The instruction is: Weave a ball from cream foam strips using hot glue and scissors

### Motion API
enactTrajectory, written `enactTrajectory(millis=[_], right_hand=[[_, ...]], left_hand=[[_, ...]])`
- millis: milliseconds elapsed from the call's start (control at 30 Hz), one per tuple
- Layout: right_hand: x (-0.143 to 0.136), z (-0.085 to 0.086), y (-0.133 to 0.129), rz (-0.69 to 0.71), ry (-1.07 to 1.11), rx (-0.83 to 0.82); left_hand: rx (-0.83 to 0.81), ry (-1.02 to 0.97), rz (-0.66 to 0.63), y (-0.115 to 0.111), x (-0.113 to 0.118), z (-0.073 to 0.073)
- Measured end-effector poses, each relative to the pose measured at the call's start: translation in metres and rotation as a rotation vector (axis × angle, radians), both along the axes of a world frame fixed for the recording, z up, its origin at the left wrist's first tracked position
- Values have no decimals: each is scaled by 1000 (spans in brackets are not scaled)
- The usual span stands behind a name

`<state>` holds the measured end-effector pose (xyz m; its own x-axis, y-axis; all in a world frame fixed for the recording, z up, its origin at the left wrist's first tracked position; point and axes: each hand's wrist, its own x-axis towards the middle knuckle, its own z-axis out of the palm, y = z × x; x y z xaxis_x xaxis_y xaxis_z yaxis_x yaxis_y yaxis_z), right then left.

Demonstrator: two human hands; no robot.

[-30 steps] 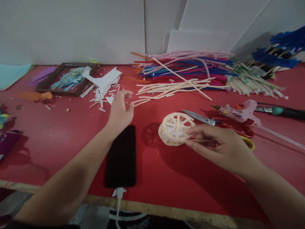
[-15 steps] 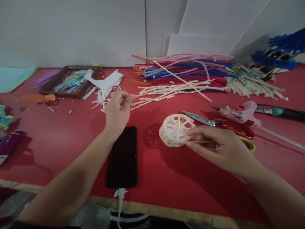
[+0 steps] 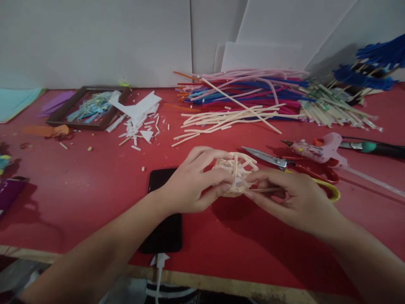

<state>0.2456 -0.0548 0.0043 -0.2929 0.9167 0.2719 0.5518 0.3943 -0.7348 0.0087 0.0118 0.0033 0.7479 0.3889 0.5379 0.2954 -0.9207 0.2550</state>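
Note:
A small openwork dome [image 3: 236, 171] of cream-coloured sticks, with something white inside it, is held above the red table between both hands. My left hand [image 3: 196, 181] grips its left side, thumb low and fingers over the top. At its right edge, my right hand [image 3: 284, 194] pinches the rim, with a thin stick [image 3: 265, 189] running back under the fingers. The fingertips hide part of the rim. Just beyond the right hand lie scissors [image 3: 268, 158] with red and yellow handles. Under my left forearm is a black phone [image 3: 164, 236] with a white cable plugged in.
A pink glue gun [image 3: 322, 147] and pliers-like tool [image 3: 373, 148] lie at the right. Behind are cream sticks [image 3: 215, 122], coloured pipe cleaners [image 3: 247, 90] and wrapped sticks [image 3: 335, 107]. White paper scraps [image 3: 139, 109] and a brown frame [image 3: 79, 125] are back left.
My left hand has come down and right from near the paper scraps and taken hold of the dome's left side. My right hand stays on the dome's right edge.

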Motion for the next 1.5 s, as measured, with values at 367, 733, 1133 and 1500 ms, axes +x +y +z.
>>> enactTrajectory(millis=[367,733,1133,1500], right_hand=[[-1,4,2,45,-216,323],[3,4,6,144,-276,500],[5,4,6,138,-284,547],[5,2,9,131,-246,534]], left_hand=[[-49,46,38,-3,-2,-1],[-45,50,85,-4,1,-2],[-160,76,74,-4,2,4],[-79,91,74,-3,0,3]])
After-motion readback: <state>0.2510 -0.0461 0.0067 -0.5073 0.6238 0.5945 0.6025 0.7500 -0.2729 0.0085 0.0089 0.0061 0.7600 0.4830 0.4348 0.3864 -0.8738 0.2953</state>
